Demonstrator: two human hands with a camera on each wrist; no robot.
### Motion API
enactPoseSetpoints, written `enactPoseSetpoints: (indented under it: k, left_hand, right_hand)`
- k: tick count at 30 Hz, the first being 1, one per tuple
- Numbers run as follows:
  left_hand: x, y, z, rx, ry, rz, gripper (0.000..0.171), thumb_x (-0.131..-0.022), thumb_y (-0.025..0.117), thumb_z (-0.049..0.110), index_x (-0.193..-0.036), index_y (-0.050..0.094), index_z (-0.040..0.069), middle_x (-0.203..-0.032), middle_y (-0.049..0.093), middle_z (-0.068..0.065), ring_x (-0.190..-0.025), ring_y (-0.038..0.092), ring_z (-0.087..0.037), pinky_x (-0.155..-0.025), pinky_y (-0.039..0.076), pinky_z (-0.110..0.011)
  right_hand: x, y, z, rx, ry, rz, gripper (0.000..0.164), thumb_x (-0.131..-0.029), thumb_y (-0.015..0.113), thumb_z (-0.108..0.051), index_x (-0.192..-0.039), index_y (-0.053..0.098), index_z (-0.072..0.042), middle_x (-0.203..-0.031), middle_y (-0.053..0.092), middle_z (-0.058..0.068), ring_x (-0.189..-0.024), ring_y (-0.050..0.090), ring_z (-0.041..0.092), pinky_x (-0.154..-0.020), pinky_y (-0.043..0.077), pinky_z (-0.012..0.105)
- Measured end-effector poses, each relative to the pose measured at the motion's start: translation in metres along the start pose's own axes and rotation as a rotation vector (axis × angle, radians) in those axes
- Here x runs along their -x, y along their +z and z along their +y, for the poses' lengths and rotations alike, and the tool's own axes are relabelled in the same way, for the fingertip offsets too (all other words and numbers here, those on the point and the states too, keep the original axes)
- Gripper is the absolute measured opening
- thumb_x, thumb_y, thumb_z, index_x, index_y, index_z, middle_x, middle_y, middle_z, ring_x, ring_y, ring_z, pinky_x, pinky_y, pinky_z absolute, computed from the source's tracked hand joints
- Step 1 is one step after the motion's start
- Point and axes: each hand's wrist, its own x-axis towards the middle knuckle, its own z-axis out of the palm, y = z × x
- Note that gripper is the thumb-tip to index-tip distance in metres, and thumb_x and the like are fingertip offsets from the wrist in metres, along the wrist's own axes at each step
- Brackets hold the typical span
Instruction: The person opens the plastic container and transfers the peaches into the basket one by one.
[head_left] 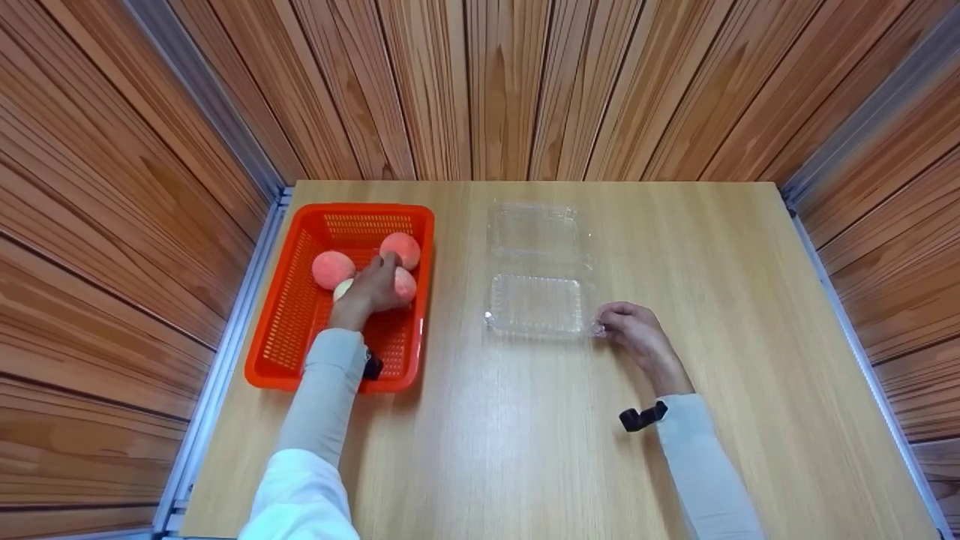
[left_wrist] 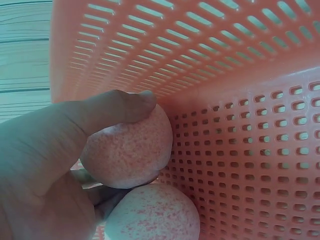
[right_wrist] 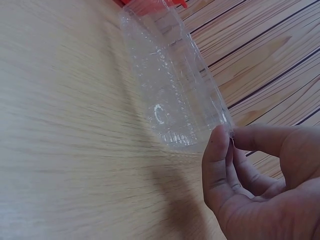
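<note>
Inside the orange-red basket (head_left: 424,300), my left hand (head_left: 369,291) grips a pink-speckled peach (left_wrist: 127,150). The thumb (left_wrist: 117,107) lies across it, while the other fingers are partly hidden behind it. Right under the held peach in the left wrist view is a second, paler peach (left_wrist: 152,215). My right hand (head_left: 636,334) pinches the near right corner of a clear plastic clamshell box (head_left: 536,304) between thumb and fingertips. Its lid (head_left: 532,229) is folded back, away from me, and the box holds nothing.
Further peaches lie in the basket, a pink one on the left (head_left: 334,270) and another at the far right (head_left: 400,250). The basket stands at the left of the wooden table (head_left: 480,450). Wood-plank walls (head_left: 502,90) close off the back and both sides.
</note>
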Motion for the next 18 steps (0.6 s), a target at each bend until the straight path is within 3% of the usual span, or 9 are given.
enactPoseSetpoints:
  k: [5, 8, 15, 18]
  left_hand:
    - [0.0028, -0.0037, 0.0009, 0.097, -0.022, -0.015, 0.096, -0.093, 0.080, 0.030, -0.169, 0.020, 0.028, -0.135, 0.054, -0.011, -0.124, 0.057, -0.034, -0.111, 0.052, -0.057]
    - [0.0051, -0.0052, 0.0010, 0.138, -0.048, -0.030, 0.098, -0.093, 0.080, 0.034, -0.170, 0.018, 0.032, -0.138, 0.054, -0.009, -0.126, 0.057, -0.033, -0.112, 0.052, -0.057]
    - [0.0068, -0.0051, -0.0008, 0.085, -0.003, -0.014, 0.097, -0.096, 0.076, 0.029, -0.171, 0.014, 0.024, -0.153, 0.040, -0.017, -0.134, 0.048, -0.041, -0.116, 0.045, -0.066]
    - [0.0078, -0.0052, -0.0024, 0.089, -0.003, -0.014, 0.098, -0.095, 0.077, 0.031, -0.171, 0.014, 0.027, -0.155, 0.039, -0.016, -0.135, 0.048, -0.040, -0.117, 0.045, -0.065]
  right_hand:
    - [-0.0006, 0.0019, -0.0006, -0.041, -0.020, -0.016, 0.017, -0.104, 0.062, -0.002, -0.116, 0.064, 0.008, -0.090, 0.072, 0.001, -0.083, 0.070, 0.011, -0.082, 0.061, 0.027]
    - [-0.0011, 0.0029, -0.0007, -0.051, -0.025, -0.019, 0.011, -0.103, 0.063, 0.000, -0.111, 0.067, 0.006, -0.087, 0.072, 0.000, -0.081, 0.070, 0.010, -0.079, 0.061, 0.026]
    - [-0.0014, 0.0036, -0.0005, -0.022, -0.017, -0.012, 0.011, -0.104, 0.061, -0.001, -0.112, 0.067, 0.004, -0.089, 0.072, 0.000, -0.082, 0.070, 0.011, -0.082, 0.062, 0.028]
    - [-0.0027, 0.0045, -0.0008, -0.023, -0.017, -0.008, 0.010, -0.104, 0.060, -0.001, -0.110, 0.068, 0.003, -0.089, 0.071, 0.000, -0.082, 0.070, 0.011, -0.082, 0.062, 0.029]
